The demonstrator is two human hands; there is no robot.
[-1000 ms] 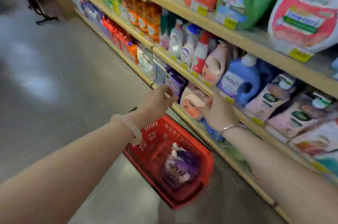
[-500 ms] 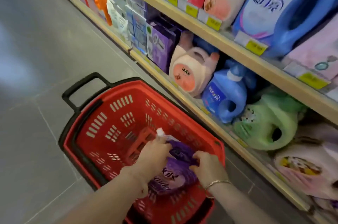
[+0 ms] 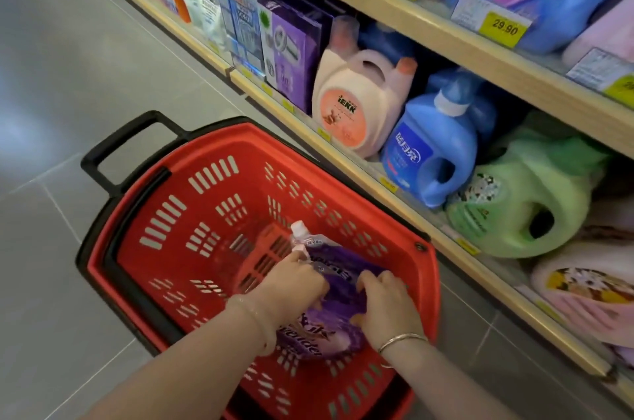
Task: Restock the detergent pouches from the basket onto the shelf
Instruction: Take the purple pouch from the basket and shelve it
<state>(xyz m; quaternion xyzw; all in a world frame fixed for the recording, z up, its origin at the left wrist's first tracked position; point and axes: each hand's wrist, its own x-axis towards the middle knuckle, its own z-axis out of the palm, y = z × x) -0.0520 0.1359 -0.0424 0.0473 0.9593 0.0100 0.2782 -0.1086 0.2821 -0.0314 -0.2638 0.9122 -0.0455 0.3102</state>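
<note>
A red plastic basket (image 3: pixel 206 213) with a black handle stands on the grey floor beside the shelf (image 3: pixel 343 148). Inside it lies a purple detergent pouch (image 3: pixel 338 303) with a white spout cap pointing away from me. My left hand (image 3: pixel 295 285) grips the pouch near its spout end. My right hand (image 3: pixel 387 306) presses and holds its right side. Both hands are down inside the basket, and they hide much of the pouch.
The bottom shelf holds purple boxes (image 3: pixel 291 52), a peach jug (image 3: pixel 356 104), a blue jug (image 3: pixel 429 152), a green jug (image 3: pixel 514 207) and pink pouches (image 3: pixel 583 299). The upper shelf (image 3: pixel 446 38) carries yellow price tags. Grey tiled floor (image 3: pixel 68 110) lies to the left.
One second ago my hands were up at the shelf. They came down into the basket and took hold of the purple pouch. My view has dropped toward the basket.
</note>
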